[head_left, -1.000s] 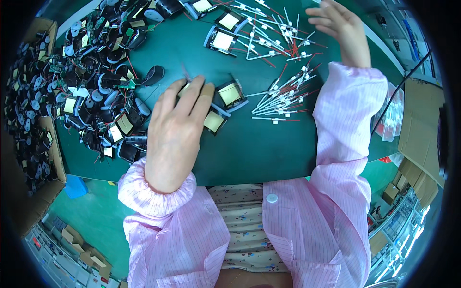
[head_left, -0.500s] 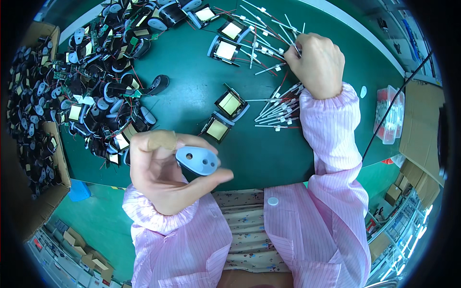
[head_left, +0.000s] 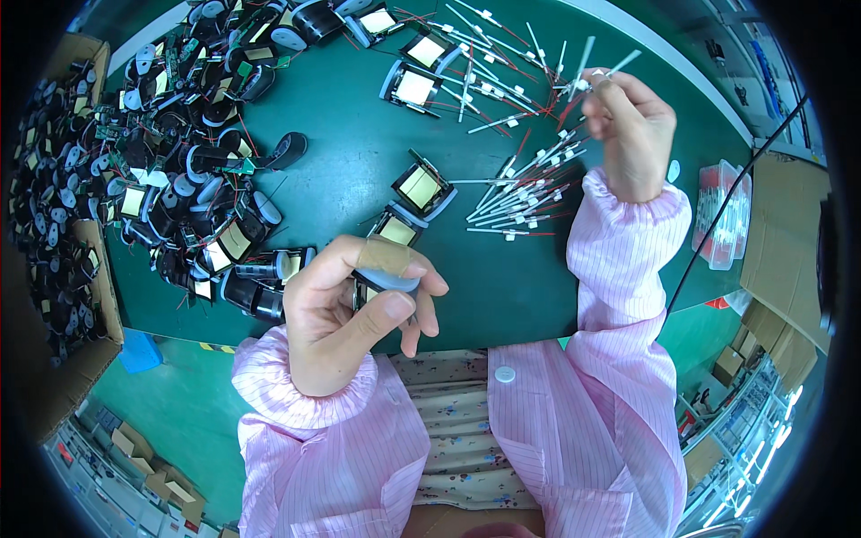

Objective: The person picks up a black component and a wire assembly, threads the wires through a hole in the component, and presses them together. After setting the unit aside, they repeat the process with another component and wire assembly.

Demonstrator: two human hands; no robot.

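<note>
Near the table's front edge, my left hand (head_left: 332, 327) is closed around a small black housing with a grey-blue oval end cap (head_left: 387, 281). Thumb and fingers press on the cap; most of the housing is hidden by the palm. Farther right, my right hand (head_left: 632, 134) pinches thin white sticks (head_left: 583, 72) with a white plug and red wire, slightly blurred. Below it lies a fanned bunch of similar white sticks with plugs and red wires (head_left: 516, 211). Two black housings with pale yellow pads, one of them a front unit (head_left: 421, 186), lie just beyond my left hand.
A large heap of black housings (head_left: 193, 170) covers the table's left side, beside a full cardboard box (head_left: 103, 296). More wired sticks (head_left: 489, 67) lie at the back. A clear plastic box (head_left: 720, 215) stands at the right edge, near a hanging black cable (head_left: 708, 233).
My right hand has lifted off the pile and moved right, bringing up white sticks. My left hand has turned the housing and shifted right, its fingers closing over the cap.
</note>
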